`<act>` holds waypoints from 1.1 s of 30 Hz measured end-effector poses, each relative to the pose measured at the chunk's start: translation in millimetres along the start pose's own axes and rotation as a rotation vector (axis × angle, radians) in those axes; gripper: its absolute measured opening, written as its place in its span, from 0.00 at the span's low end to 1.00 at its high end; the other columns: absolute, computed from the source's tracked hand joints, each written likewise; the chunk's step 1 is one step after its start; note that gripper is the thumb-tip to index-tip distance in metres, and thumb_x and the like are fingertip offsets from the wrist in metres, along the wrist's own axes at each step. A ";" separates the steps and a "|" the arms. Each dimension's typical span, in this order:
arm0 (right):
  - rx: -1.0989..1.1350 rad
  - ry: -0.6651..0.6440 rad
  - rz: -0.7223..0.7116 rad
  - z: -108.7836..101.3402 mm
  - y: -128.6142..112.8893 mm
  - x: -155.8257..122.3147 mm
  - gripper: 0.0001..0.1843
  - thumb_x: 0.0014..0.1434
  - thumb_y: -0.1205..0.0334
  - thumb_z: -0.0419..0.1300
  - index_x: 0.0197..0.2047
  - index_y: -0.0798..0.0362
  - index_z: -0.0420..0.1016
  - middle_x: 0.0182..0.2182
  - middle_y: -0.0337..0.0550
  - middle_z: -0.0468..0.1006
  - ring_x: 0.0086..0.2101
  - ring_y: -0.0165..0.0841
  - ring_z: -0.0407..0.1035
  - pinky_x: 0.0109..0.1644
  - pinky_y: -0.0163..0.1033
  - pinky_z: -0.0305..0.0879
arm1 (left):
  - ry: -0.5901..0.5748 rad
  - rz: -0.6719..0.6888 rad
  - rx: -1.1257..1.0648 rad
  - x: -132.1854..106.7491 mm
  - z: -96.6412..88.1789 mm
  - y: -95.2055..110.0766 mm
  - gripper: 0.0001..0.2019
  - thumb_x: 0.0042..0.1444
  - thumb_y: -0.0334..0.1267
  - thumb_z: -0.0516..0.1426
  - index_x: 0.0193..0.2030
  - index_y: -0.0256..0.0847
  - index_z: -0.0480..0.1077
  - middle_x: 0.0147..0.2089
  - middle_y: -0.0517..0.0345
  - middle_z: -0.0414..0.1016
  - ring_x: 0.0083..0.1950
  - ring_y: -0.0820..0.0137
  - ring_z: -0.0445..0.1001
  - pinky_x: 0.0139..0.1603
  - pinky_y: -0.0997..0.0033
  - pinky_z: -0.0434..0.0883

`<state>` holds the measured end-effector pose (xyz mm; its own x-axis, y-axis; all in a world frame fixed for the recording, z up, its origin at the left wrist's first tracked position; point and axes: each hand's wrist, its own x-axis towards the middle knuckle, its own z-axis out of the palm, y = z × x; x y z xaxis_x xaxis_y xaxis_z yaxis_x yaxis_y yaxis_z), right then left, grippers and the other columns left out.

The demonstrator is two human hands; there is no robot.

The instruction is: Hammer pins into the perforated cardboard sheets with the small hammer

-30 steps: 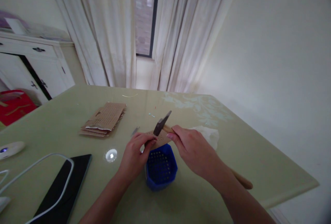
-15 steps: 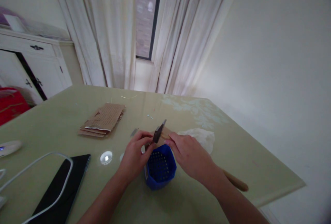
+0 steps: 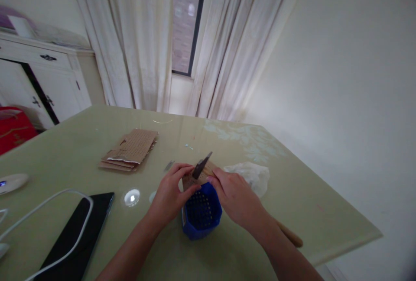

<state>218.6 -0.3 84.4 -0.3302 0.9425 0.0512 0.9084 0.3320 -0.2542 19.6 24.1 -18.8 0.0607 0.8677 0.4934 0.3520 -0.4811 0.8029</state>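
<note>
The hammer (image 3: 202, 166) is held just below the centre of the frame, its head before the card (image 3: 186, 182), the head's long axis slanting from lower left to upper right. The right hand (image 3: 238, 195) is clamped round the handle, whose end emerges at lower right. The left hand (image 3: 171, 192) lies just left of the head, thumb and forefinger apart; whether it grips the card cannot be told. Below: the basket (image 3: 196, 234).

The basket (image 3: 200, 232) is blue (dotted yellowish inside), the hammer head (image 3: 200, 167) dark grey.
</note>
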 end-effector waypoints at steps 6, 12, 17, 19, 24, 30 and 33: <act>0.307 0.093 0.006 15.6 30.4 26.2 0.17 0.76 0.57 0.55 0.34 0.50 0.72 0.30 0.40 0.78 0.34 0.37 0.71 0.39 0.39 0.57 | 0.018 -0.037 -0.062 0.7 -1.5 2.1 0.19 0.57 0.39 0.69 0.56 0.47 0.80 0.56 0.49 0.82 0.56 0.56 0.82 0.61 0.50 0.79; 0.657 0.137 0.179 51.7 63.6 62.1 0.20 0.66 0.45 0.64 0.31 0.48 0.64 0.25 0.31 0.63 0.27 0.31 0.60 0.30 0.35 0.52 | 0.036 -0.123 -0.160 0.9 -4.9 -2.0 0.21 0.62 0.47 0.67 0.61 0.48 0.78 0.67 0.45 0.75 0.63 0.56 0.79 0.55 0.58 0.82; 0.924 -0.022 0.215 66.2 64.4 54.5 0.20 0.63 0.42 0.65 0.38 0.49 0.69 0.24 0.28 0.60 0.21 0.27 0.52 0.23 0.33 0.47 | 0.243 -0.287 0.187 6.3 -27.2 -32.0 0.19 0.68 0.51 0.56 0.53 0.42 0.81 0.54 0.44 0.83 0.46 0.57 0.83 0.39 0.60 0.80; 1.055 -0.078 0.232 67.0 63.5 48.3 0.21 0.61 0.41 0.68 0.39 0.49 0.69 0.23 0.27 0.59 0.21 0.26 0.49 0.22 0.33 0.45 | 0.206 -0.284 0.409 7.4 -36.2 -43.8 0.17 0.66 0.49 0.57 0.48 0.41 0.82 0.46 0.46 0.85 0.41 0.56 0.81 0.43 0.56 0.78; 1.087 -0.117 0.252 65.4 61.1 40.0 0.25 0.56 0.41 0.74 0.36 0.48 0.66 0.23 0.27 0.59 0.22 0.26 0.50 0.22 0.33 0.46 | 0.066 -0.264 0.613 3.8 -35.1 -55.6 0.15 0.64 0.47 0.57 0.42 0.43 0.83 0.43 0.47 0.84 0.44 0.52 0.81 0.52 0.52 0.75; 1.058 -0.079 0.208 69.5 59.8 39.2 0.22 0.54 0.46 0.74 0.35 0.50 0.68 0.27 0.31 0.64 0.26 0.27 0.55 0.27 0.34 0.50 | -0.022 -0.273 0.644 -0.6 -27.1 -60.4 0.11 0.63 0.39 0.54 0.32 0.44 0.76 0.37 0.47 0.81 0.41 0.53 0.80 0.48 0.53 0.73; 1.059 -0.051 0.169 73.2 59.8 39.3 0.22 0.54 0.47 0.74 0.34 0.51 0.69 0.29 0.34 0.67 0.29 0.29 0.58 0.30 0.35 0.53 | -0.012 -0.276 0.632 0.5 -29.4 -58.0 0.11 0.65 0.40 0.54 0.34 0.43 0.75 0.36 0.46 0.81 0.41 0.51 0.80 0.47 0.53 0.74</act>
<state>241.1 53.9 0.5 -0.2537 0.9624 -0.0969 0.2661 -0.0268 -0.9636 -28.3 48.7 -55.3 -0.1003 0.9512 0.2918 0.8327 -0.0803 0.5479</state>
